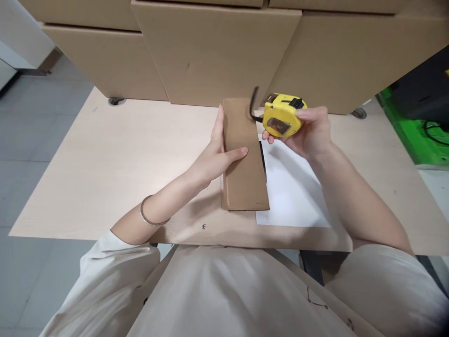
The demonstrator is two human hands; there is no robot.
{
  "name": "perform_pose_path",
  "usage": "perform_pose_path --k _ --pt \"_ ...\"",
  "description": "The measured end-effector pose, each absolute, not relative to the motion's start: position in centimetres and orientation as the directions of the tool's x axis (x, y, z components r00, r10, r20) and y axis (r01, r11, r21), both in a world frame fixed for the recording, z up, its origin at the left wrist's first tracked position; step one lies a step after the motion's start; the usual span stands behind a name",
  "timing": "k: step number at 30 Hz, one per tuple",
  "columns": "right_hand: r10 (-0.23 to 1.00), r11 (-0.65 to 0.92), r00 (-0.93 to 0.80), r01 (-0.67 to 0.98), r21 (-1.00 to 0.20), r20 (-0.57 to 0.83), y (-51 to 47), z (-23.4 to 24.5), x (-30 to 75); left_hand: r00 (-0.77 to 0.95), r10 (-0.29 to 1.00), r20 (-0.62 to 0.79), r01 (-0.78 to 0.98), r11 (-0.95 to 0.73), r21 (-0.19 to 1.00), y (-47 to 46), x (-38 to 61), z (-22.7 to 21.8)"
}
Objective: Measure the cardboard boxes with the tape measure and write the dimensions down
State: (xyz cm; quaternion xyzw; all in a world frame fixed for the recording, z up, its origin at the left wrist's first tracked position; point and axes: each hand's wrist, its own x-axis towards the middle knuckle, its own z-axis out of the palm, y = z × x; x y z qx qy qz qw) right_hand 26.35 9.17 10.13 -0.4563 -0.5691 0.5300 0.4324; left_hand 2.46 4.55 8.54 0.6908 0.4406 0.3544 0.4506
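At the left, the pale wooden table [105,178] spreads out, with a round cable grommet [117,101] near its back edge. A beaded bracelet [141,213] circles the left forearm. The left hand [219,157] is partly closed on the narrow cardboard box [245,159]: fingers along its left side, thumb laid across its upper face. The box thus lies directly right of that palm, its long side running away from the body; larger cardboard boxes [220,51] stand behind it. By the box's right edge a thin dark strip [263,161] shows, too covered to identify. Next comes a white sheet of paper [294,187], its left part hidden by the box. Above the paper, just right of the box's far end, is the yellow tape measure [284,117], its black strap [252,104] curling up on the left. The right hand [312,133] grips the case from the right, thumb on the near face, fingers curled underneath.
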Motion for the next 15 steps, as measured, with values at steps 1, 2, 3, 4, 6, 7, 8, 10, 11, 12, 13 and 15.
perform_pose_path --k 1,2,3,4,6,7,8,10,11,12,13,15 --pt "0.967 -0.011 -0.255 0.077 -0.997 -0.031 9.6 10.9 26.6 0.361 0.928 0.092 0.306 -0.211 0.928 4.6 2.4 8.4" --pt "0.953 -0.037 -0.297 0.087 -0.996 -0.062 10.0 11.6 26.8 0.359 0.929 0.091 0.322 -0.215 0.922 4.6 2.3 8.3" --pt "0.939 -0.053 -0.335 0.093 -0.994 -0.081 10.4 12.1 26.9 0.354 0.931 0.093 0.339 -0.22 0.915 4.6 2.2 8.3" --pt "0.925 -0.06 -0.368 0.103 -0.993 -0.094 10.8 12.6 26.9 0.343 0.934 0.098 0.355 -0.225 0.907 4.7 2.0 8.3" --pt "0.901 -0.047 -0.42 0.151 -0.987 -0.107 11.4 13.4 26.8 0.292 0.95 0.114 0.386 -0.226 0.894 5.1 1.6 8.6" --pt "0.892 -0.019 -0.441 0.185 -0.983 -0.1 11.6 13.9 26.8 0.251 0.96 0.126 0.399 -0.221 0.89 5.4 1.4 9.0" --pt "0.878 0.025 -0.47 0.225 -0.974 -0.086 11.8 14.4 26.7 0.207 0.968 0.14 0.409 -0.215 0.887 5.8 1.3 9.5" --pt "0.84 0.147 -0.54 0.322 -0.935 -0.053 12.1 15.9 26.7 0.144 0.973 0.18 0.427 -0.225 0.876 6.8 1.2 10.7" --pt "0.817 0.203 -0.574 0.374 -0.905 -0.054 12.2 16.8 26.7 0.137 0.969 0.207 0.437 -0.247 0.865 7.3 1.3 11.4" --pt "0.797 0.243 -0.6 0.424 -0.873 -0.069 12.3 17.8 26.7 0.151 0.961 0.233 0.446 -0.277 0.851 7.7 1.5 12.1" --pt "0.781 0.267 -0.617 0.465 -0.844 -0.093 12.3 18.7 26.8 0.177 0.95 0.258 0.451 -0.311 0.836 8.1 1.8 12.8" --pt "0.783 0.281 -0.608 0.534 -0.797 -0.132 12.4 20.5 27.0 0.248 0.923 0.293 0.449 -0.378 0.81 8.7 2.7 14.0"
